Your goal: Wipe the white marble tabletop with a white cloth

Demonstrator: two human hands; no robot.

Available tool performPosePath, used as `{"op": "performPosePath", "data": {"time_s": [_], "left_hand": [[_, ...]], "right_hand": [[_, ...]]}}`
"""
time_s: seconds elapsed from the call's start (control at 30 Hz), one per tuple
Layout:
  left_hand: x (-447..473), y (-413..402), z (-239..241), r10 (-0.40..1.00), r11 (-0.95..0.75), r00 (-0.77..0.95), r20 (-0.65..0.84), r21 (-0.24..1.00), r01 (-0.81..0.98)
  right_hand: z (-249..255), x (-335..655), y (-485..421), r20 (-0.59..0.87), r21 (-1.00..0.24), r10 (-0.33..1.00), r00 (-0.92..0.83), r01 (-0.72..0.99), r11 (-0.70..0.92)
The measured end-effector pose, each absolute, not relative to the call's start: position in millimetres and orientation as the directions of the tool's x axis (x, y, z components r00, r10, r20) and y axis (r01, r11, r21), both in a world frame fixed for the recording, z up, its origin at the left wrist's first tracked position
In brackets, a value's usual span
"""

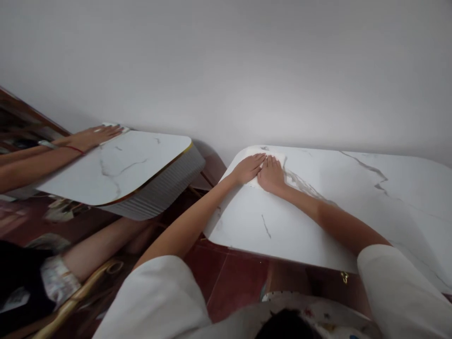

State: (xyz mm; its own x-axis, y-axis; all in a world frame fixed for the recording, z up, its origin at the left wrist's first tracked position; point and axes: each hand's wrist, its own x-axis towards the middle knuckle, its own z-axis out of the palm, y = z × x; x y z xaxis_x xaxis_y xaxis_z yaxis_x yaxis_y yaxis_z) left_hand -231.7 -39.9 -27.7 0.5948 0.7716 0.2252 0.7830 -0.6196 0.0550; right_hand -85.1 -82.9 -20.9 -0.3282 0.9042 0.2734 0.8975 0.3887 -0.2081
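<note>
Both of my hands lie flat on a thin white wipe (281, 157), which could be cloth or paper. It rests near the back left corner of a white marble-patterned tabletop (300, 230). My left hand (249, 168) points to the right, its fingers stretched out over the wipe. Close against it is my right hand (271, 174), fingers extended towards the wall, the fingertips of the two hands almost meeting. The palms hide most of the wipe.
On the left, another person's hands (95, 136) press on a white wipe (125, 129) atop a second marble-patterned table (123, 165) with ribbed sides. A pale wall (226, 70) stands behind both tables. A wooden chair (77, 296) and that person's leg (106, 245) are at lower left.
</note>
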Motion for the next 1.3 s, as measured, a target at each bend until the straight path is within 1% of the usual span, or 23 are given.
{"op": "performPosePath", "data": {"time_s": [0.13,0.3,0.4,0.5,0.63,0.77,0.83,0.93,1.13,1.3], "left_hand": [[-242,-111,-24,0.811,-0.565,0.541,0.225,0.054,0.824],[-235,-194,-23,0.901,-0.399,0.381,0.209,0.054,0.915],[-213,-222,-23,0.937,-0.312,0.297,0.184,0.058,0.948],[-183,-227,-22,0.949,-0.275,0.260,0.181,0.062,0.960],[-144,-204,-19,0.942,-0.298,0.283,0.182,0.056,0.953],[-127,-156,-17,0.931,-0.327,0.314,0.188,0.044,0.944],[-129,-128,-19,0.922,-0.341,0.326,0.207,0.041,0.939],[-141,-84,-24,0.911,-0.351,0.330,0.246,0.047,0.935],[-165,-13,-31,0.901,-0.346,0.320,0.292,0.040,0.938],[-157,29,-30,0.894,-0.350,0.325,0.309,0.028,0.936]], "right_hand": [[-16,-93,-139,0.234,-0.227,0.881,-0.411,0.858,0.460],[-13,-83,-197,0.218,-0.240,0.811,-0.543,0.776,0.584],[-13,-63,-214,0.212,-0.215,0.774,-0.597,0.744,0.632],[-15,-37,-216,0.213,-0.196,0.751,-0.625,0.726,0.660],[-19,-2,-193,0.231,-0.168,0.769,-0.596,0.754,0.635],[-24,14,-149,0.265,-0.110,0.775,-0.574,0.780,0.616],[-24,12,-123,0.269,-0.092,0.781,-0.564,0.792,0.603],[-23,1,-84,0.265,-0.098,0.789,-0.554,0.798,0.594],[-25,-23,-14,0.291,-0.070,0.761,-0.579,0.781,0.621],[-23,-19,23,0.293,-0.091,0.795,-0.532,0.812,0.577]]}}
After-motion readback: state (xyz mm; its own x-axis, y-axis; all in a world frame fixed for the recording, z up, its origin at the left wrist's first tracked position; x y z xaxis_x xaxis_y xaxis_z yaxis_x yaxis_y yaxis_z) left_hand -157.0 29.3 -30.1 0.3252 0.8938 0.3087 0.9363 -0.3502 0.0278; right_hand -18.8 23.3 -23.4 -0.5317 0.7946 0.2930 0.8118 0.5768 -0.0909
